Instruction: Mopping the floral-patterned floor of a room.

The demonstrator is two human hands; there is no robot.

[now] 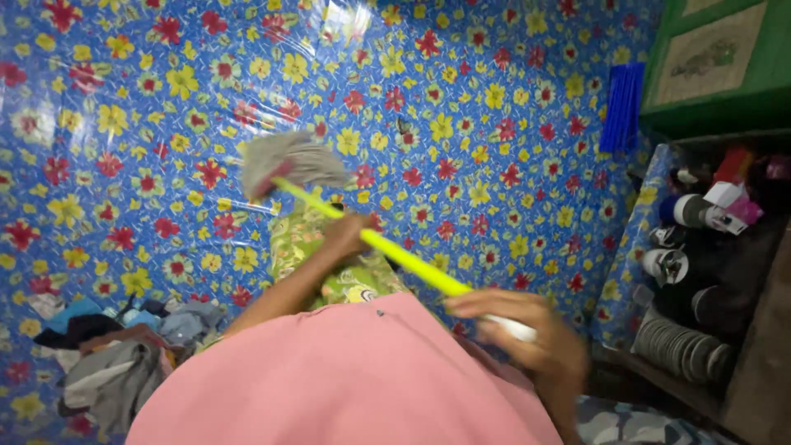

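The left hand point(346, 235) was closed around the middle of a yellow mop handle point(387, 251), and the right hand point(527, 330) gripped the handle's white upper end, close to the pink shirt point(346, 383). The grey mop head point(288, 161) lay on the blue flowered floor point(494, 124). A heap of clothes point(111, 354) sat at the left, and stacked plates point(680, 346) stood on shelves at the right.

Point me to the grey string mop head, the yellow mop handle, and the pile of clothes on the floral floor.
grey string mop head point(290, 161), head view, middle of the strands.
yellow mop handle point(408, 259), head view, bare shaft between the two hands.
pile of clothes point(115, 350), head view, grey garment in the heap.
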